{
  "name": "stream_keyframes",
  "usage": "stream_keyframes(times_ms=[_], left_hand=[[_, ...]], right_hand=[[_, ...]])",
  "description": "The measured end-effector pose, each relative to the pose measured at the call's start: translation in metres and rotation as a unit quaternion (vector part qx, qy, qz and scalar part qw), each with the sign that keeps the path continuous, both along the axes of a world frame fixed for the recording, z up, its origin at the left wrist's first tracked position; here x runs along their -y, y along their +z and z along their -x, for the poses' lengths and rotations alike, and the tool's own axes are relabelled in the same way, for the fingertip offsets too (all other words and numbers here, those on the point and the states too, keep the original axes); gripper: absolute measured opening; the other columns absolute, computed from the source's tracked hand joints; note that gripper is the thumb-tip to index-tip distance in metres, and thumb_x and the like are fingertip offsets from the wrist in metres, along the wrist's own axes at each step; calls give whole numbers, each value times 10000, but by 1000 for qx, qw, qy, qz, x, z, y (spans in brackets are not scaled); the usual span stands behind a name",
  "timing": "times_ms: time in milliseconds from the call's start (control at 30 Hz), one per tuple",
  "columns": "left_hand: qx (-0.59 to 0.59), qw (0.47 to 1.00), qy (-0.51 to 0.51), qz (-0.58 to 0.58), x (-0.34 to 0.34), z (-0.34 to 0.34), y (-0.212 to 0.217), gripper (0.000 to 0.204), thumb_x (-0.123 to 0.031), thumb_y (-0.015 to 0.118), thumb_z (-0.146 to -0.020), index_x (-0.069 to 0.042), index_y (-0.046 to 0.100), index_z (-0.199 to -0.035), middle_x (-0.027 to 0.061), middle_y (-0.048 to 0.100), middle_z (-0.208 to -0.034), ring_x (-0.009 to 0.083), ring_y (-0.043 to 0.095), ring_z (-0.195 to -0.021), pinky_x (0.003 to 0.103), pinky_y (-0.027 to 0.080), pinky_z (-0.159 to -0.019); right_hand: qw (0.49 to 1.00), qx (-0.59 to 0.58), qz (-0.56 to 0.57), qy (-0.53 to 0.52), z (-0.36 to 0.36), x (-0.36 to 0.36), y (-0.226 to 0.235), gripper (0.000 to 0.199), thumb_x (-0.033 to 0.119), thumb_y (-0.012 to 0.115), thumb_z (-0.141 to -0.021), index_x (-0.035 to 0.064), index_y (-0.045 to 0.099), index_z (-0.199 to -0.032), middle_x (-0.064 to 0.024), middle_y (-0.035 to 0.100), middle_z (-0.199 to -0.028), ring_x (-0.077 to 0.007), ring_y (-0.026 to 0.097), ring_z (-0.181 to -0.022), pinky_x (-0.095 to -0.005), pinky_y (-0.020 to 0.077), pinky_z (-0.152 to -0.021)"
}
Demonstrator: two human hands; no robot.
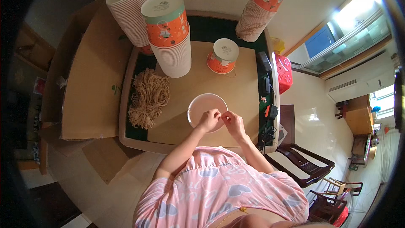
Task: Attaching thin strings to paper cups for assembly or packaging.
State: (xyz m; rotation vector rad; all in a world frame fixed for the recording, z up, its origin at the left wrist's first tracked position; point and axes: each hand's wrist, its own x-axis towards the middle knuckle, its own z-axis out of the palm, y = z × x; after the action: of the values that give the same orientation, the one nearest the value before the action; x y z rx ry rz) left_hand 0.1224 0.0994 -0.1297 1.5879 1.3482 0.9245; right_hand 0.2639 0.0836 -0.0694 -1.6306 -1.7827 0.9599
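Bowl: a white paper bowl (205, 104) sits open side up near the front edge of the desk (126, 84), just ahead of me, on the brown sheet (236, 93) that covers the middle of the desk.
Left hand: my left hand (209, 120) rests over the bowl's front rim, fingers curled in a narrow pinch on something too small to make out.
Right hand: my right hand (233, 122) is just beside the left, at the bowl's front right rim, fingertips pinched close and meeting those of the left; what they grip I cannot tell.
String: a loose heap of tan string (147, 97) lies near the desk's left edge, well apart from the bowl.
Single bowl: one orange printed bowl (222, 55) stands upside down past the white bowl, toward the back of the sheet.
Near stack: a tall stack (168, 33) of nested bowls, orange one on top, stands at the back left of the sheet.
Other stacks: a white stack (128, 10) leans at the back left corner; a third stack (258, 10) leans at the back right corner.
Cardboard: a flat cardboard sheet (93, 80) lies along the desk's left side.
Right edge: dark small gadgets (268, 97) line the right edge; a red crate (283, 72) sits just beyond it.
Chair: a dark wooden chair (303, 164) stands on the floor at the front right corner.
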Motion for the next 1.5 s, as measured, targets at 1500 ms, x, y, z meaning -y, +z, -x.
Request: stream_keyframes(times_ms=[1500], left_hand=[[268, 907, 14, 326, -6, 2, 19, 20, -67, 609, -789, -74, 612, -807, 2, 616, -733, 70, 540, -586, 214, 412, -495]], right_hand=[[991, -88, -25, -97, -2, 2, -19, 33, 11, 611, -790, 12, 591, -816, -96, 568, -805, -194, 619, -689, -286, 500, -606]])
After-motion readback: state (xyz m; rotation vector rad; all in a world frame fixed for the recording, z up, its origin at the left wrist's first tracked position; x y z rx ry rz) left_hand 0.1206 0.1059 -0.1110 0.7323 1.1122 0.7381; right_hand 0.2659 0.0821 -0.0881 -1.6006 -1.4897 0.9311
